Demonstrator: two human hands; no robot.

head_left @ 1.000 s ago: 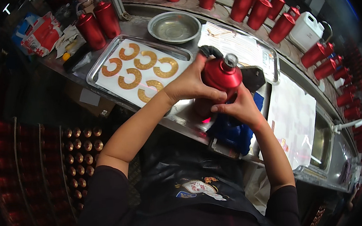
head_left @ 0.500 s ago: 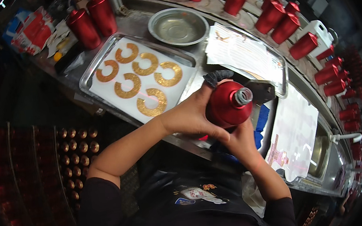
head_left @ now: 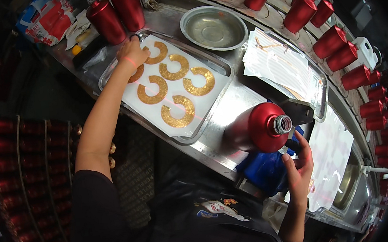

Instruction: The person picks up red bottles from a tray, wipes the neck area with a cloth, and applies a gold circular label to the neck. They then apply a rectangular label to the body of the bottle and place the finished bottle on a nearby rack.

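Note:
A red metallic bottle [head_left: 267, 122] with a threaded glass neck stands tilted at the bench's front, beside a dark bracket [head_left: 300, 111]. Right of its neck is my right hand [head_left: 299, 164], fingers apart and curved, holding nothing; a black cover sits on one finger. My left hand [head_left: 133, 56] reaches to the far left part of a metal tray [head_left: 195, 139], its fingers apart at a gold C-shaped piece [head_left: 156, 52]. One of its fingertips also wears black. Several more such gold pieces [head_left: 178, 112] lie on white sheet in the tray. My left hand partly covers one piece.
Two red bottles [head_left: 128, 7] stand behind the tray. A round metal basin [head_left: 214, 26] and a second tray with white sheets [head_left: 276, 67] lie beyond. Blue cloth [head_left: 265, 172] sits below the bottle. Red bottles [head_left: 300, 14] line the curved track; a sink [head_left: 347, 187] is right.
Both hands have let go of the red bottle, which stays at the bench front. My left hand has moved far left to the tray; my right hand has drawn off to the right. The view has shifted.

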